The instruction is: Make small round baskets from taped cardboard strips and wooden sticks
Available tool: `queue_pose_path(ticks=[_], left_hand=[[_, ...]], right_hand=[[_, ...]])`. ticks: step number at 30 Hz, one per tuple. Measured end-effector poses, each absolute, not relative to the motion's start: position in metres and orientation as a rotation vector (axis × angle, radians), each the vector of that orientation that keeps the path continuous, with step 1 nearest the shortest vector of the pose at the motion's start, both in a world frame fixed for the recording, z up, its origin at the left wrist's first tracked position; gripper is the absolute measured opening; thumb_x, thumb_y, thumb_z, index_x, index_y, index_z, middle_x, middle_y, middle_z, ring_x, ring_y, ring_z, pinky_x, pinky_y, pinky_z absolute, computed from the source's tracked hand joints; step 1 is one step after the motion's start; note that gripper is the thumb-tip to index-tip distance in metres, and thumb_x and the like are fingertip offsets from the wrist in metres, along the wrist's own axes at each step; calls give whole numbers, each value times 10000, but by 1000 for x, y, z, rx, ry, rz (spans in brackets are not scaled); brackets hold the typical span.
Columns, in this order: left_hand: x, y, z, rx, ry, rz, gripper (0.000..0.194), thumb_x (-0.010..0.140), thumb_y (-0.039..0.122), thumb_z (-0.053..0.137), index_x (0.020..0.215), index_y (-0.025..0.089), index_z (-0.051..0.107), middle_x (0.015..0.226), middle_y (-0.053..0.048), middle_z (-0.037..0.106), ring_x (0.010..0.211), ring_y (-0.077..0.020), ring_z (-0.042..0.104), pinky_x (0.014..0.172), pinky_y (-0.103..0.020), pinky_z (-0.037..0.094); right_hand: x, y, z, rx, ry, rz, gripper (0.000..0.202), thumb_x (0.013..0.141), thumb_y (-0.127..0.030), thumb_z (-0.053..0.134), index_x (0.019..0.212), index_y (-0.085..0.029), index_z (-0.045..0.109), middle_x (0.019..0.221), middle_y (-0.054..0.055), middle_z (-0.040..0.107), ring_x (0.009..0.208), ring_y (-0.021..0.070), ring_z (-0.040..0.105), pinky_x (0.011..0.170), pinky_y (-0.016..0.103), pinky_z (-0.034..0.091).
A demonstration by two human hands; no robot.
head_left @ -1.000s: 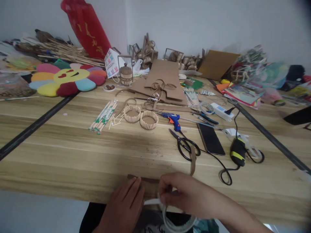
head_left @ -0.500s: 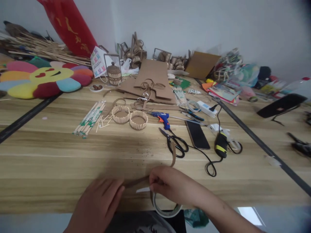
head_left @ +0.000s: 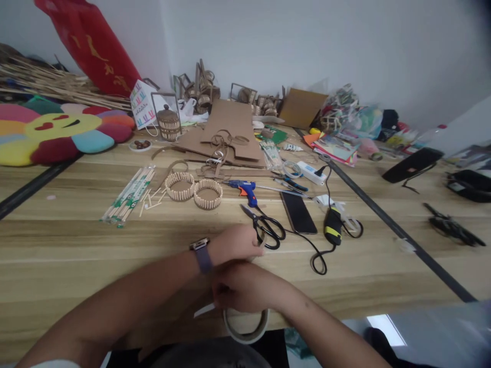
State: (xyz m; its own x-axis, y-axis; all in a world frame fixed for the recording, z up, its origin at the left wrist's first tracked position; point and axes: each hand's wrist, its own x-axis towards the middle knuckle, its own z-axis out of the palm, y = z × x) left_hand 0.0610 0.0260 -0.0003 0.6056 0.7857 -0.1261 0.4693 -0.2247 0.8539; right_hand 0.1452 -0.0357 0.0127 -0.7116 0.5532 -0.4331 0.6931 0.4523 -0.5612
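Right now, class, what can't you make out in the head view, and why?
All in the head view:
Tape roll: upper part hidden behind the right hand.
Left hand: some fingertips hidden by the hand itself.
Flower cushion: cut off by the left edge.
White bottle: lettering too small and blurred.

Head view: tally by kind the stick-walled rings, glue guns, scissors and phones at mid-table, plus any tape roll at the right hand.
Stick-walled rings: 2
Blue glue gun: 1
Black-handled scissors: 1
Dark phone: 1
Tape roll at the right hand: 1
Total: 6
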Motion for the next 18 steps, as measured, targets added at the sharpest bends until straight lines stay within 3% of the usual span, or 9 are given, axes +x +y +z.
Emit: queue_pose_path(ticks=[3, 8, 12, 16, 18], left_hand=[[69, 33, -5, 1804, 968, 374, 284, 600, 120, 702, 424, 182, 488, 355, 83, 384, 428, -90, 331, 496, -255, 228], [43, 32, 2, 1532, 1061, 508, 177, 760, 254, 607, 608, 194, 539, 520, 35, 593, 441, -109, 479, 471, -232, 327], [12, 6, 1, 1226, 1177, 634, 289, 842, 402, 493, 686, 181, 593, 674, -48, 678, 559, -144, 616, 502, -236, 427], [-6, -37, -10, 965, 1226, 739, 284, 814, 448, 529, 766, 175, 593, 776, -67, 726, 651, -173, 680, 605, -275, 509], [-10, -57, -15, 757, 1183, 772, 279, 746, 448, 647, 768, 176, 588, 774, -59, 737, 660, -179, 691, 617, -281, 523]], right_hand=[[146, -39, 15, 1093, 2523, -1077, 143, 832, -217, 657, 909, -175, 771, 874, 48, 765, 746, 178, 636, 601, 230, 397], [158, -52, 43, 1077, 2412, -1369, 110, 833, -228, 652, 880, -202, 748, 802, -13, 737, 671, 126, 608, 544, 186, 373], [171, -53, 65, 971, 2381, -1623, 40, 828, -188, 669, 832, -182, 708, 749, -34, 672, 675, 102, 579, 557, 164, 378], [183, -34, 52, 980, 2356, -1835, 33, 809, -182, 639, 786, -161, 650, 689, -45, 571, 627, 96, 494, 549, 183, 359], [186, -22, 37, 971, 2240, -2055, 102, 826, -246, 627, 783, -156, 608, 702, -37, 557, 642, 100, 485, 580, 198, 374]])
